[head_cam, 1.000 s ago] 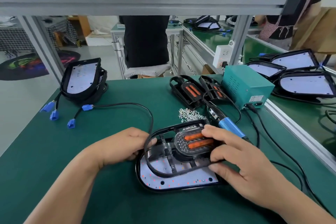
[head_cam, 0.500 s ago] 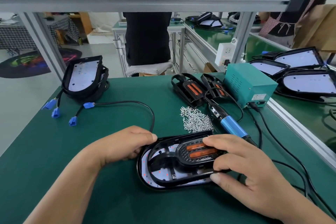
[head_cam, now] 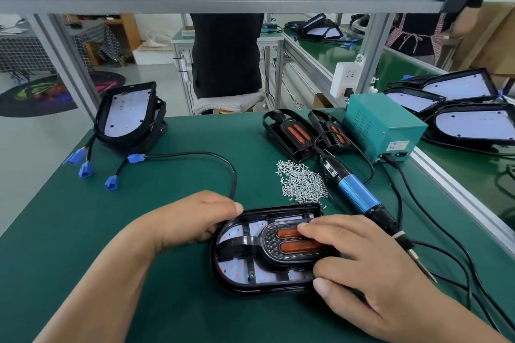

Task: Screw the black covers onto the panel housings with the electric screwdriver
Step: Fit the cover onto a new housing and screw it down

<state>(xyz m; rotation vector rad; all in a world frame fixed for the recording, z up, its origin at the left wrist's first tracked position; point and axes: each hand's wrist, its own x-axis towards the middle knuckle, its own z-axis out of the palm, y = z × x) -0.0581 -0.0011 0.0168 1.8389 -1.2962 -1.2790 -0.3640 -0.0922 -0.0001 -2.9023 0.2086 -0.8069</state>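
Left hand (head_cam: 195, 220) grips the housing (head_cam: 250, 289) at its far-left rim, right hand (head_cam: 370, 273) presses flat fingers on the cover (head_cam: 271, 242) seated in the housing, screwdriver (head_cam: 354, 192) just right of it, screws (head_cam: 302, 184) just beyond it

The housing (head_cam: 250, 281) lies near the front edge of the tabletop (head_cam: 139, 231), right of the middle, with the cover (head_cam: 281, 256) on it; the left hand (head_cam: 195, 217) holds its left end and the right hand (head_cam: 362, 264) rests on the cover. Behind it lie the screws (head_cam: 302, 185), with the screwdriver (head_cam: 356, 195) just to their right and the power box (head_cam: 381, 131) behind that at the right edge. Two spare covers (head_cam: 287, 133) lie left of the box, and a stack of housings (head_cam: 125, 117) sits at the back left corner with plugs (head_cam: 85, 170) before it.
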